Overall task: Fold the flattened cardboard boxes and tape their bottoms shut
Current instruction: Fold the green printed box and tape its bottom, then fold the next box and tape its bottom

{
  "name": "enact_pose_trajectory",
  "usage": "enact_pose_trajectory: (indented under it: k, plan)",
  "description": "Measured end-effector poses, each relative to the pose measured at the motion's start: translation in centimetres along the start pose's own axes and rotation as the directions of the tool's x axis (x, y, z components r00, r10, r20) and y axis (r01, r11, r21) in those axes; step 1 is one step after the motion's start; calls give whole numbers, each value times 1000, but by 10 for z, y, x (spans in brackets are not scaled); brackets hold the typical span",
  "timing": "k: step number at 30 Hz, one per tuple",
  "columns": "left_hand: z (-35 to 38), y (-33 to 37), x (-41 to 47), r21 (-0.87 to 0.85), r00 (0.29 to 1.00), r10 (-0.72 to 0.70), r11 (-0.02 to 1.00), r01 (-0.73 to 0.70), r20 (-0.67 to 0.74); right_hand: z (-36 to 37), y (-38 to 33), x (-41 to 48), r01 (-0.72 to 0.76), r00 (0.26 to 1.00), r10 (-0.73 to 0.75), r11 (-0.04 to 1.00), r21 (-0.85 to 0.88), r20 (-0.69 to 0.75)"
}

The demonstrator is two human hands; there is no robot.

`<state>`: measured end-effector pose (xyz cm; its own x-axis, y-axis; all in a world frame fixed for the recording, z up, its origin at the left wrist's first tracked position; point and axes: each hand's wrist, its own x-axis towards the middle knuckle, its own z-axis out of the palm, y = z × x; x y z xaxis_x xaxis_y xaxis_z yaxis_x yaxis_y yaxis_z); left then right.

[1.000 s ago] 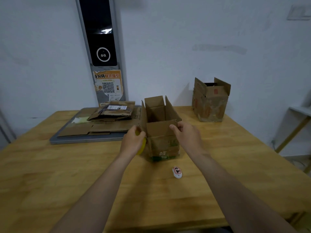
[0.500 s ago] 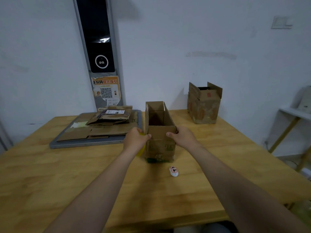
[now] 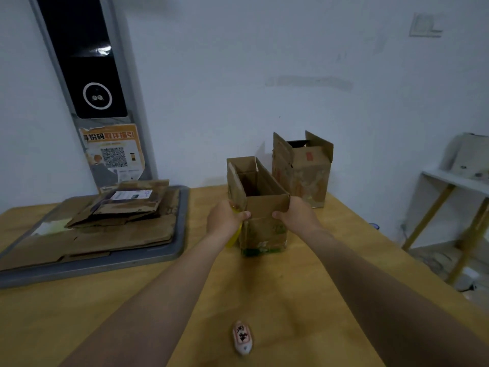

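A small brown cardboard box (image 3: 264,229) stands upright on the wooden table (image 3: 304,300) with its top flaps open. My left hand (image 3: 225,219) grips its left near corner, thumb on the front flap, and a yellow tape roll (image 3: 236,234) shows partly under that hand. My right hand (image 3: 296,215) grips the right near corner. A second folded box (image 3: 304,176) stands behind it near the wall. Several flattened boxes (image 3: 116,221) lie stacked on a grey tray (image 3: 148,260) at the left.
A small white and red cutter (image 3: 242,337) lies on the table near me. A dark panel with a QR poster (image 3: 113,152) leans on the wall behind the tray. A white shelf (image 3: 455,178) stands beyond the table's right edge.
Both hands have pushed the box away from me toward the second box. Its side flaps have gone from splayed out to standing upright. The cutter stays behind, nearer to me.
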<state>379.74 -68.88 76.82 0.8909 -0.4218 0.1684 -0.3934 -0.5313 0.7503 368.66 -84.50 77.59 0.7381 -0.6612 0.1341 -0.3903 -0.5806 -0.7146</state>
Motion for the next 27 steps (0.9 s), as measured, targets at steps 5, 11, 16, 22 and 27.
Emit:
enact_pose_trajectory:
  k: [5,11,16,22,27]
  plan:
    - [39,1,63,-15,999,-26,1000,26,-43,12,14,64,10,997,-12,999,-31,-72]
    - [66,1,128,-18,996,-33,999,31,-79,25,24,128,28,993,-36,997,-70,-114]
    - [77,3,157,-8,995,-36,999,35,-95,33,26,156,22,991,-31,997,-68,-134]
    - [58,3,147,12,997,43,999,-42,-71,24,15,146,43,998,-46,996,-77,-35]
    - [20,-3,112,95,990,141,986,-140,-7,10,-2,111,57,998,-52,966,-253,28]
